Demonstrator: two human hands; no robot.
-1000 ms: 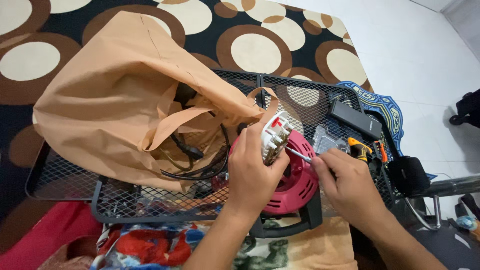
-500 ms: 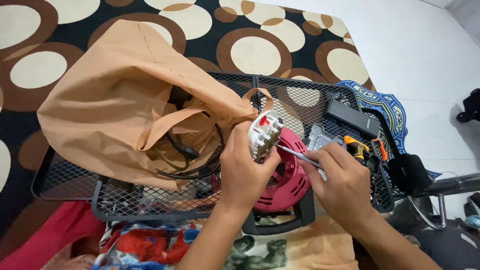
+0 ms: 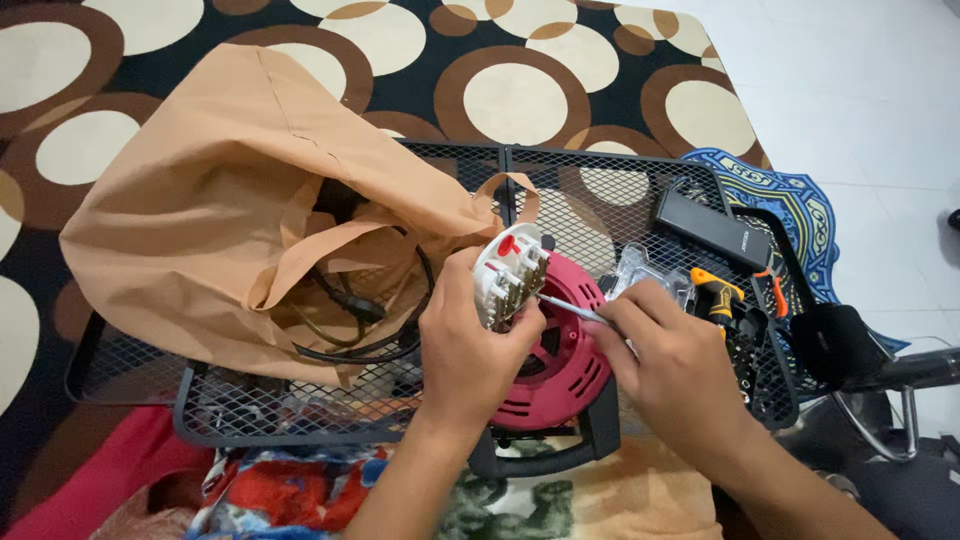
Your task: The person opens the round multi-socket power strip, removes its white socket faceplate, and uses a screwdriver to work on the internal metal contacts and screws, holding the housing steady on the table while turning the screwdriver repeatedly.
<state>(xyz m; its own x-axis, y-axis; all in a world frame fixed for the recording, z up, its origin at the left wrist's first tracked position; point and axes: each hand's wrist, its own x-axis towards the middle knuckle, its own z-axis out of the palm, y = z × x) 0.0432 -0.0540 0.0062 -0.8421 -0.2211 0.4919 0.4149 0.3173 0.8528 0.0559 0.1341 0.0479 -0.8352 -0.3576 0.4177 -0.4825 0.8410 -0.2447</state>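
socket plate held over a red cable reel, screwdriver at its contacts

the left hand (image 3: 470, 345) is clamped around a round white socket plate (image 3: 508, 275), fingers wrapped on its rim, holding it tilted up just above the red cable reel (image 3: 555, 365). the plate's back faces the right side, showing brass-coloured contacts and a small red button near the top. the right hand (image 3: 665, 360) is closed on a thin screwdriver (image 3: 570, 308), whose tip touches the contacts on the plate's back.

the reel stands in a black frame on a black wire mesh rack (image 3: 600, 190) laid over a brown-and-cream circle-patterned carpet (image 3: 520, 100). to the left on the rack lies a tan cloth bag (image 3: 200, 210), open, with a black cable (image 3: 350, 305) spilling from it. to the right sit a clear plastic case (image 3: 645, 275), an orange-and-black tool (image 3: 715, 290) and a flat black box (image 3: 710, 225).

the plate looks light and rigid, likely hard plastic that could crack if squeezed; the rim is the safest place to grip, clear of the metal contacts. the slim screwdriver seems prone to slipping off small screw heads, so a firm close grip near the shaft suits it. the reel looks heavier and steady in its frame.
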